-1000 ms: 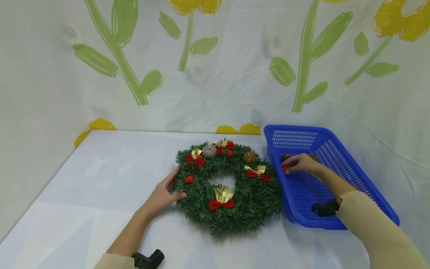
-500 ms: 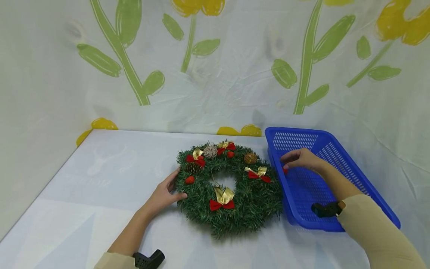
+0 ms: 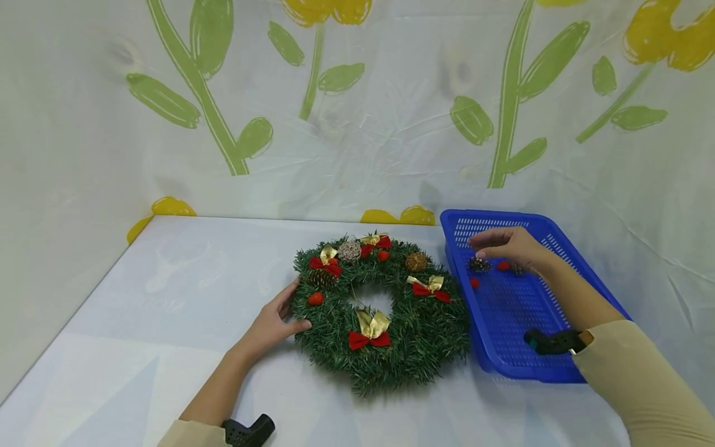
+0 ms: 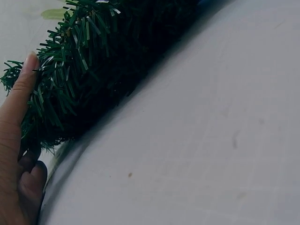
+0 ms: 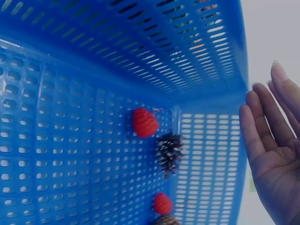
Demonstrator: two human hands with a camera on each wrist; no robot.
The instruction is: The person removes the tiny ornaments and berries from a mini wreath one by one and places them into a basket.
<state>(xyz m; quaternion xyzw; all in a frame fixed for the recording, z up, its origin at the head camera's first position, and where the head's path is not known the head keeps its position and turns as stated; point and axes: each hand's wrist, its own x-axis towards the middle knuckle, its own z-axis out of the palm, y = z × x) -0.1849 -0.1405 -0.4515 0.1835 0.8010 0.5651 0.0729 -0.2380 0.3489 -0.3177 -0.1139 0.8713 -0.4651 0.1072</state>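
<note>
A green wreath (image 3: 416,338) lies flat on the table, with red and gold bows, pine cones and small red berries on it. My left hand (image 3: 274,320) grips its left edge, thumb on top; in the left wrist view the other fingers are partly hidden under the greenery. My right hand (image 3: 512,246) hovers over the back of the blue basket (image 3: 505,341), fingers extended and nothing in them. Below it in the basket are a dark pine cone (image 5: 169,151), a red berry (image 5: 144,123), a second berry (image 5: 162,204) and a brown cone (image 5: 166,220).
The basket stands right beside the wreath's right edge. Behind the white table (image 3: 167,298) hangs a pale sheet (image 3: 385,149) printed with flowers. A black wrist camera (image 3: 249,431) sits on the left wrist, another wrist camera (image 3: 553,342) on the right.
My right hand has let go of a red berry in the basket and risen toward its back, fingers straightening. The left hand and the wreath stay in place.
</note>
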